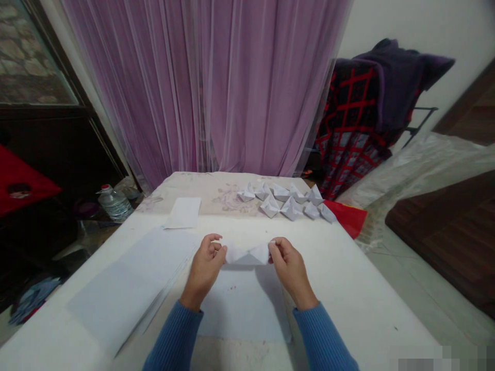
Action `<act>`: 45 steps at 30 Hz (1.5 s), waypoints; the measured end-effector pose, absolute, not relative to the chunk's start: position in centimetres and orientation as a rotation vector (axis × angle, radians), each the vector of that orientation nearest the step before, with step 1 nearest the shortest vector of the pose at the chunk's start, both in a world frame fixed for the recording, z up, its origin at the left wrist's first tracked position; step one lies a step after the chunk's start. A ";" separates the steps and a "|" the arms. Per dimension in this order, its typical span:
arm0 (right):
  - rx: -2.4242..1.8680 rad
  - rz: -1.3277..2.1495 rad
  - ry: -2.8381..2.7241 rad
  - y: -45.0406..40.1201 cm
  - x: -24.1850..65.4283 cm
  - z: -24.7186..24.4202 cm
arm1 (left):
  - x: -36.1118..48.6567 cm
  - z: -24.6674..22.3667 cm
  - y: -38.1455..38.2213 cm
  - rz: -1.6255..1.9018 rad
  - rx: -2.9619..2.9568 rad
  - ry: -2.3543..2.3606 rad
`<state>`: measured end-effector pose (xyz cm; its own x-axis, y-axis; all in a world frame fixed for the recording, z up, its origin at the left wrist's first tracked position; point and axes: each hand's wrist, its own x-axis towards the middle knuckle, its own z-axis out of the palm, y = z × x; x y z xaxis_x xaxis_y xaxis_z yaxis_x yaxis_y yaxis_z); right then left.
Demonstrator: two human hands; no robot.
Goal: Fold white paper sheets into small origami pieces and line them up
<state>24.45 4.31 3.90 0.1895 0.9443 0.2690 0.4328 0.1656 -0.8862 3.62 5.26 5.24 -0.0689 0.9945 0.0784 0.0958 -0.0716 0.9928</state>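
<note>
A small folded white paper (247, 256) is held up between both hands over the table. My left hand (206, 265) pinches its left end between thumb and fingers. Its right end is pinched by my right hand (288, 265). Beneath them, a flat white sheet (243, 309) lies on the white table (348, 309). Several folded white paper boats (292, 207) stand in two rows at the far right of the table.
To the left lies a stack of large white sheets (131, 288), with a smaller white paper (183, 213) beyond it. A red item (348, 216) sticks out at the table's right edge. A clear bottle (114, 202) stands past the left edge, and purple curtains (247, 87) hang behind.
</note>
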 end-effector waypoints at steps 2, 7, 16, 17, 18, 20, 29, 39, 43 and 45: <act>-1.556 0.531 -1.395 4.6 24.6 3.1 | 3.2 4.7 5.2 1.230 1.406 1.373; -1.903 0.186 -1.555 4.8 24.6 0.9 | 2.9 3.7 5.0 0.739 1.863 1.807; -2.009 -0.128 -1.796 4.7 24.0 -0.2 | 4.0 2.9 5.0 0.280 2.252 2.038; -2.013 -0.130 -1.794 4.7 24.0 -0.2 | 4.1 2.8 5.0 0.274 2.258 2.048; -2.017 -0.133 -1.791 4.7 24.0 -0.2 | 4.2 2.7 5.0 0.266 2.260 2.061; -2.027 -0.138 -1.785 4.7 24.0 -0.3 | 4.4 2.5 4.9 0.246 2.251 2.088; -2.066 -0.088 -1.748 4.7 23.8 -0.3 | 4.7 1.5 4.8 0.512 2.300 2.078; -1.847 0.035 -1.811 5.0 23.8 -1.1 | 4.5 1.5 4.7 0.531 2.417 1.830; -1.880 0.084 -1.810 5.0 23.9 -1.0 | 4.7 1.5 4.4 0.563 2.457 1.827; -1.876 0.091 -1.817 4.8 23.8 -0.8 | 4.7 1.4 4.4 0.560 2.472 1.801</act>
